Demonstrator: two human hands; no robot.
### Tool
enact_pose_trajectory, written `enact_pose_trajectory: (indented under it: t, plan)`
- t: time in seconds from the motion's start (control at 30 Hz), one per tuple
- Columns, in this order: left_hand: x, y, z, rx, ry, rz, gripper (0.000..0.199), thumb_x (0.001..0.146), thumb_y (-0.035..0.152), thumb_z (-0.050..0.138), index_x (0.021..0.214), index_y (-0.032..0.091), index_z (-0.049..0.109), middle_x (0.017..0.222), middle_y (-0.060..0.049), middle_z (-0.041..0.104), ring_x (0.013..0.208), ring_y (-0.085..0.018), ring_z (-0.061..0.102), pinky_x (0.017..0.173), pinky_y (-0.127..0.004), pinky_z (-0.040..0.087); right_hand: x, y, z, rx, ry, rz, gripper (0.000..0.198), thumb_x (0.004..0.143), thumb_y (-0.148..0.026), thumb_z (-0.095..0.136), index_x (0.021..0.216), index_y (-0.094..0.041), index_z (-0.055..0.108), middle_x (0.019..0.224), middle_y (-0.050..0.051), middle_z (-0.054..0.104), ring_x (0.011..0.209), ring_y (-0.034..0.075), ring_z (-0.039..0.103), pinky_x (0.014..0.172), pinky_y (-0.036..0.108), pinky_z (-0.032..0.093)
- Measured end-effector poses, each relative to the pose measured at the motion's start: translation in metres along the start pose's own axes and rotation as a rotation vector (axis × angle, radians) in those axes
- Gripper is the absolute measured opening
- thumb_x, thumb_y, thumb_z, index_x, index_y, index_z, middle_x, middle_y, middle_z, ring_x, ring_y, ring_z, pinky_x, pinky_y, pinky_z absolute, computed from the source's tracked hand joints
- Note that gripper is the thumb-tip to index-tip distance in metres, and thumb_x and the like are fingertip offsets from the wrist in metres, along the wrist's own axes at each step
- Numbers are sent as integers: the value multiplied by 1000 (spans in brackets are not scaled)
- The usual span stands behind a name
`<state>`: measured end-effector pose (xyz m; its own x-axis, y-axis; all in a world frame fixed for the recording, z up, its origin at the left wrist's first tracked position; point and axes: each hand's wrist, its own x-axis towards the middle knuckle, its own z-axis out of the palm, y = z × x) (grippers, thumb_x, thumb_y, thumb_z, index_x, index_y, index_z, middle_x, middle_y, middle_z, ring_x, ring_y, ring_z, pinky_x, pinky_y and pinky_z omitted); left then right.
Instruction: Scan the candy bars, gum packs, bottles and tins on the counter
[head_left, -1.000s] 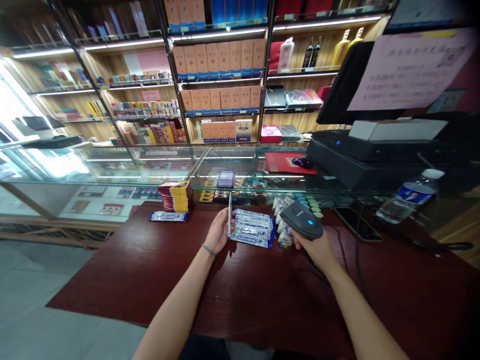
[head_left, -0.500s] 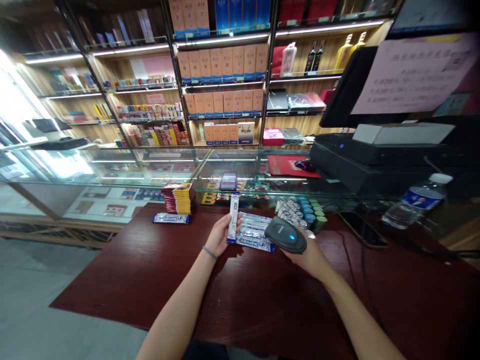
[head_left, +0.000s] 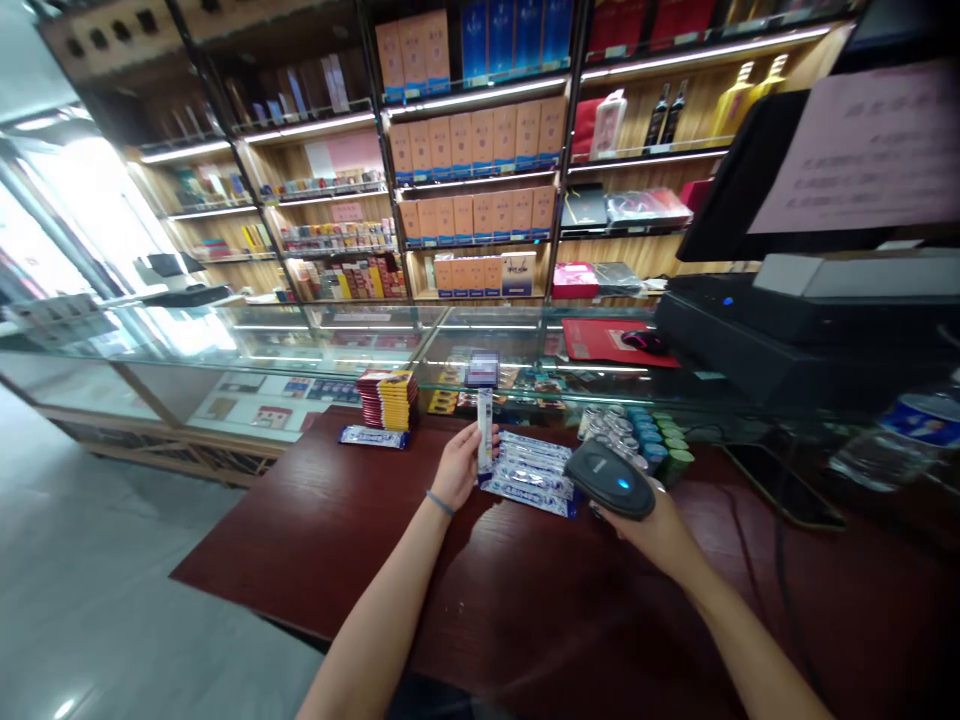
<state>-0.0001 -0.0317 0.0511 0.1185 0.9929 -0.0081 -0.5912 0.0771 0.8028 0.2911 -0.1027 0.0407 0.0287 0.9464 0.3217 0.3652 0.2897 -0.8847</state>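
My left hand (head_left: pixel 459 468) is closed around a narrow blue-and-white packet (head_left: pixel 485 432), held lengthwise away from me with its white back showing. Beside it, several matching packets (head_left: pixel 534 492) lie in a row on the dark red-brown tabletop (head_left: pixel 360 530). My right hand (head_left: pixel 660 530) grips a black barcode scanner (head_left: pixel 609 478) with a lit blue spot on top. The scanner's head points left toward the held packet, apart from it. Its handle is mostly hidden beneath the body and my fingers.
Farther left stand stacked red-and-yellow packs (head_left: pixel 387 400), with one blue-and-white packet (head_left: pixel 373 437) before them. Small silver, blue and green cylinders (head_left: pixel 664 445) stand behind the scanner. A phone (head_left: pixel 784 485) and water bottle (head_left: pixel 900 440) are at right. A glass display counter (head_left: pixel 442 345) runs behind.
The camera view has swung left, so everything appears farther right. Both hands keep their holds on the packet and the scanner, with little movement relative to the table.
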Motion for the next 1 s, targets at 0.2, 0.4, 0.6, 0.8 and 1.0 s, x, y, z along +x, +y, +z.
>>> enact_pose_trajectory:
  t: [0.2, 0.4, 0.6, 0.8, 1.0]
  plan:
    - [-8, 52, -41, 564, 137, 474, 46, 82, 31, 76, 126, 21, 66, 124, -10, 71, 111, -22, 68, 101, -37, 52, 3, 1, -2, -4, 58, 6, 41, 65, -46, 81, 95, -22, 69, 73, 5, 75, 80, 29, 73, 62, 34, 59]
    - [-41, 99, -157, 1353, 221, 587, 27, 87, 23, 65, 114, 22, 69, 112, -7, 74, 106, -23, 68, 99, -39, 53, -2, -8, 1, -41, 60, 25, 25, 69, -46, 78, 73, -25, 65, 51, -1, 62, 58, 23, 65, 53, 31, 53]
    - [-50, 123, -219, 1849, 96, 563, 31, 91, 18, 58, 120, 25, 65, 121, -7, 71, 113, -24, 65, 102, -39, 51, -4, -9, 6, -6, 79, 75, 26, 66, -48, 77, 71, -25, 65, 50, -2, 61, 43, 17, 52, 45, 30, 47]
    - [-29, 122, -230, 1966, 48, 550, 32, 92, 12, 53, 119, 23, 65, 125, -8, 68, 118, -24, 62, 105, -41, 49, 0, -6, 3, -88, 69, 65, 31, 66, -52, 75, 59, -26, 59, 45, -2, 57, 43, 18, 54, 48, 32, 46]
    - [-17, 117, -245, 1884, 30, 619, 32, 93, 12, 49, 119, 21, 65, 126, -9, 65, 118, -23, 60, 106, -42, 49, -1, -13, 2, -104, 65, 110, 32, 65, -53, 75, 67, -25, 61, 50, -1, 62, 45, 19, 56, 48, 32, 48]
